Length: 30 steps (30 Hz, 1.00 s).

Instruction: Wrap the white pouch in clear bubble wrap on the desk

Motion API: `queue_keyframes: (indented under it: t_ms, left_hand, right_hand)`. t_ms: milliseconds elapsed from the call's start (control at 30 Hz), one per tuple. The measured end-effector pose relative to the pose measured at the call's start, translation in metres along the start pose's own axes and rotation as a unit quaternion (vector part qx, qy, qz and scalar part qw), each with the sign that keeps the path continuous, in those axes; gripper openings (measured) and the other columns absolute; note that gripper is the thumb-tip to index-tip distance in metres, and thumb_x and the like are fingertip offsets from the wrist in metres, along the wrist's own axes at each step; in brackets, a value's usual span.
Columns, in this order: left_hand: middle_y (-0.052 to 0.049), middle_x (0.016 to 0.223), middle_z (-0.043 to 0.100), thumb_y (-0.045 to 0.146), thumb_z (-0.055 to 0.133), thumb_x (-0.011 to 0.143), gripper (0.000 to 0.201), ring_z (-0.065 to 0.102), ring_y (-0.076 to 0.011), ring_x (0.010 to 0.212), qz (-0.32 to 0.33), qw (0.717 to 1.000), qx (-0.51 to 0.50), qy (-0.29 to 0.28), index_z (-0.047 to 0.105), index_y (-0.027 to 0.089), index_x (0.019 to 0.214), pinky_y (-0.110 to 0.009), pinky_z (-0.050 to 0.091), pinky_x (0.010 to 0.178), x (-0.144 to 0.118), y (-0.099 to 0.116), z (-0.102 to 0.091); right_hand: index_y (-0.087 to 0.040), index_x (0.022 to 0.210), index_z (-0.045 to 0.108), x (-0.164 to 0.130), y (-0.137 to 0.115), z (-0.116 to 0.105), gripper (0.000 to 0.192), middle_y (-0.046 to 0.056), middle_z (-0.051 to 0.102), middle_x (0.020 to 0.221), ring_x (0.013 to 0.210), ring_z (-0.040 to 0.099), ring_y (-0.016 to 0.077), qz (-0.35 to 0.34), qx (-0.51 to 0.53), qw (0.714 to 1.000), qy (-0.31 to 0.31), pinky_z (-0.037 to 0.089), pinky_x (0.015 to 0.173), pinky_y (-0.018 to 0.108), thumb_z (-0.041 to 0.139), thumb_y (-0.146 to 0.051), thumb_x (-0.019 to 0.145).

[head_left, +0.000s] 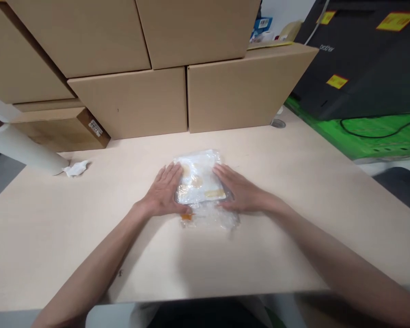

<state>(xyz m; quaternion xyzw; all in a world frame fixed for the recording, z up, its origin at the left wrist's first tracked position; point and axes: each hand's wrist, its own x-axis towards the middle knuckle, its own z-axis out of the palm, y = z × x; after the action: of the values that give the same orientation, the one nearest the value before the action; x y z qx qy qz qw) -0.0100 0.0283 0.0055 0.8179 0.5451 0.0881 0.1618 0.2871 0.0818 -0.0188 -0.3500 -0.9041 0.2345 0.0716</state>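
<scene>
A flat package wrapped in clear bubble wrap (201,175) lies on the table in front of me. Something white with tan patches shows through the wrap, and what it is I cannot make out. Loose bubble wrap spreads from its near edge, with a small orange-brown piece (186,217) at the left. My left hand (166,191) rests along the package's left edge, fingers stretched out and thumb on the near wrap. At the right edge my right hand (237,189) lies with fingers extended over the side and thumb apart near the lower corner. Neither hand is closed around it.
Large cardboard boxes (133,107) are stacked along the back of the table (89,237). A white roll or tube (29,148) and crumpled white paper (76,168) are at the left. A dark machine (362,59) stands on a green surface (379,136) at right.
</scene>
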Motion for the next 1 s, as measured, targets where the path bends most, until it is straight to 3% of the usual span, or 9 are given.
queue_keyframes:
  t_ms: [267,367,467,533,633,733,867,933,1000]
  left_hand:
    - [-0.018,0.164,0.019,0.062,0.080,0.060,0.120,0.012,-0.0362,0.152,0.006,0.998,-0.062,0.020,0.023,0.018,0.156,-0.051,0.003,0.123,0.002,-0.008,0.007]
    - [-0.019,0.165,0.013,0.062,0.079,0.063,0.122,0.009,-0.0374,0.152,-0.021,0.998,-0.054,0.012,0.016,0.020,0.158,-0.056,0.002,0.122,0.000,-0.006,0.006]
    - [-0.020,0.166,-0.001,0.066,0.075,0.068,0.121,-0.003,-0.0389,0.152,-0.053,0.998,-0.038,0.016,0.010,0.020,0.159,-0.060,-0.002,0.119,-0.008,0.000,0.003]
    - [-0.017,0.166,-0.007,0.069,0.071,0.072,0.116,-0.009,-0.0391,0.152,-0.044,0.998,-0.039,0.031,0.009,0.025,0.160,-0.062,-0.004,0.118,-0.015,0.010,0.001]
    - [-0.013,0.167,-0.005,0.074,0.071,0.068,0.117,-0.010,-0.0410,0.151,0.016,0.998,-0.035,0.041,0.012,0.032,0.159,-0.065,-0.006,0.117,-0.021,0.035,0.003]
    - [-0.012,0.167,0.005,0.074,0.075,0.062,0.114,-0.004,-0.0446,0.151,0.067,0.998,-0.011,0.018,0.025,0.033,0.157,-0.068,-0.004,0.115,-0.021,0.060,0.014]
    - [-0.008,0.165,0.020,0.045,0.059,0.093,0.055,0.004,-0.0406,0.152,0.068,0.997,0.014,0.044,0.048,0.035,0.146,-0.070,0.002,0.115,-0.017,0.069,0.033]
    - [-0.005,0.164,0.026,0.030,0.049,0.098,0.042,0.005,-0.0371,0.153,0.063,0.996,0.013,0.070,0.055,0.035,0.140,-0.068,0.004,0.117,-0.017,0.064,0.038]
    - [-0.003,0.160,0.034,0.023,0.046,0.099,0.040,0.008,-0.0338,0.153,0.072,0.994,-0.010,0.084,0.060,0.034,0.136,-0.065,0.003,0.118,-0.018,0.061,0.040]
  right_hand:
    - [-0.026,0.161,0.009,0.004,0.001,0.006,0.108,0.006,0.007,0.167,0.153,0.007,0.0364,0.002,0.021,1.000,0.023,0.014,0.124,0.054,0.070,-0.058,0.078]
    - [-0.023,0.160,0.016,0.006,0.002,0.007,0.106,0.010,0.012,0.166,0.153,0.008,0.0364,-0.006,0.044,0.998,0.036,0.013,0.123,0.055,0.066,-0.066,0.077]
    - [-0.023,0.157,0.027,0.006,0.006,0.005,0.106,0.013,0.015,0.166,0.152,0.013,0.0371,-0.011,0.131,0.986,0.100,0.017,0.121,0.055,0.068,-0.073,0.072]
    - [-0.025,0.155,0.030,0.004,0.008,0.004,0.098,0.013,0.020,0.164,0.150,0.022,0.0346,0.023,0.246,0.955,0.165,0.030,0.117,0.053,0.064,-0.072,0.076]
    - [-0.024,0.148,0.041,0.003,0.008,0.002,0.078,0.016,0.044,0.151,0.135,0.048,0.0306,0.103,0.383,0.886,0.240,0.045,0.105,0.048,0.061,-0.064,0.083]
    - [-0.021,0.131,0.056,0.005,0.004,0.001,0.064,0.014,0.061,0.134,0.110,0.063,0.0252,0.130,0.453,0.849,0.241,0.052,0.091,0.041,0.070,-0.053,0.078]
    - [-0.020,0.114,0.064,0.007,-0.004,-0.002,0.047,0.008,0.069,0.113,0.079,0.063,0.0151,0.124,0.571,0.782,0.218,0.051,0.067,0.028,0.073,-0.040,0.073]
    - [-0.020,0.107,0.066,0.008,-0.008,-0.004,0.041,0.005,0.070,0.102,0.075,0.062,0.0141,0.126,0.614,0.746,0.224,0.049,0.064,0.027,0.074,-0.034,0.069]
    - [-0.020,0.104,0.067,0.007,-0.013,-0.004,0.040,0.004,0.071,0.094,0.076,0.063,0.0153,0.125,0.625,0.740,0.216,0.049,0.064,0.027,0.075,-0.031,0.066]
